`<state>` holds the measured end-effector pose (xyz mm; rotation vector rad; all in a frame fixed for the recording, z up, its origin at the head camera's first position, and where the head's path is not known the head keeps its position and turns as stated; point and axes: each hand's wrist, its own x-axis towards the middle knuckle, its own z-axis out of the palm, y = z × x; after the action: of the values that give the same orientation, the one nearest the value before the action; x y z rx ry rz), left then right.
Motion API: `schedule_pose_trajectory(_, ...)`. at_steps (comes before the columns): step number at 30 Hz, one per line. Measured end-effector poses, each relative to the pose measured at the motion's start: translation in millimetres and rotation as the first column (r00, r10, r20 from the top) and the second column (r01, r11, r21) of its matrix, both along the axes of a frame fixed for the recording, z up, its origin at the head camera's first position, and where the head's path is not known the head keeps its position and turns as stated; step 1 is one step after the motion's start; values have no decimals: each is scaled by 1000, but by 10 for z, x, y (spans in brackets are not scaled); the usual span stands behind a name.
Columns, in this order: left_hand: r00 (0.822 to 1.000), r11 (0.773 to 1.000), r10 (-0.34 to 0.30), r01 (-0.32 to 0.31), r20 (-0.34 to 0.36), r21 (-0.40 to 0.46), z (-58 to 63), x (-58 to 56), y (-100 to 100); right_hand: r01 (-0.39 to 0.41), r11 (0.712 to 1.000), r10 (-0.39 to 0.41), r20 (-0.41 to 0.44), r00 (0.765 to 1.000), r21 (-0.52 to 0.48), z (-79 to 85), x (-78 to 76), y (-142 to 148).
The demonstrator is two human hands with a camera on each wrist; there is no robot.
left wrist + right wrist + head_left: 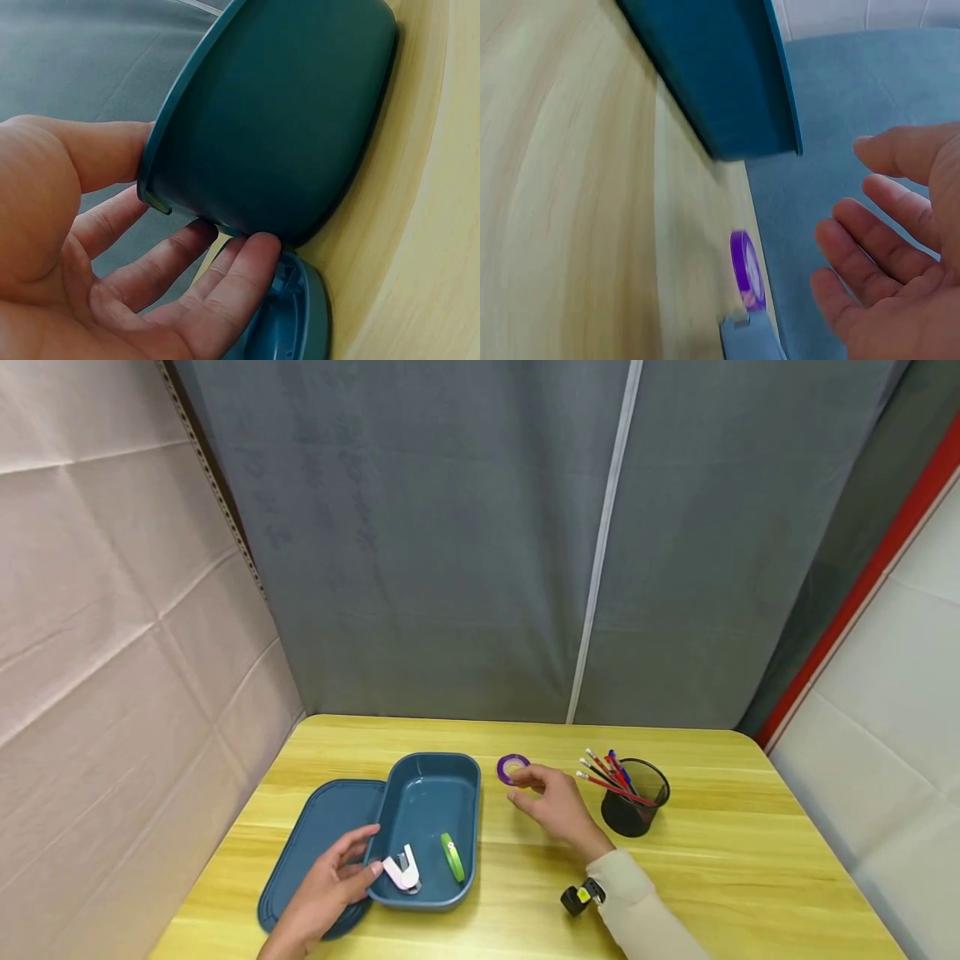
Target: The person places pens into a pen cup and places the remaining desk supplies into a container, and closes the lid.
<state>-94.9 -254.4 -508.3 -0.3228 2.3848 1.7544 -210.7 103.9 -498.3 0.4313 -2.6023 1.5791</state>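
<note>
A dark blue plastic box [427, 810] stands on the table. My left hand [337, 877] holds its near-left corner, thumb at the rim and fingers against the outer wall [262, 127]. Inside lie a white stapler [403, 870], its arms spread in a V, and a slim bright green item [452, 857]. To the right of the box, my right hand [558, 802] hovers with relaxed fingers and an empty palm. Its fingertips overlap the near edge of a purple tape roll [507, 766] in the head view; the right wrist view shows the roll [748, 270] apart from the hand.
The matching blue lid [300, 860] lies left of the box, partly behind its wall. A black mesh pen cup [630, 814] with several pencils and pens leans out at the right, beyond my right wrist. A grey curtain [450, 568] hangs behind the table.
</note>
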Motion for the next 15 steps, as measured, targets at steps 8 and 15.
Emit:
schedule_pose_trajectory(8, 1000, 1000, 11, -11, 12, -12, -5, -3, 2, 78, 994, -76, -28, 997, 82, -96, 27, 210)
schedule_pose_trajectory(15, 1000, 1000, 5, -5, 15, -8, -2, -6, -2, 147, 977, -140, -57, 988, 155, -195, 35, 327)
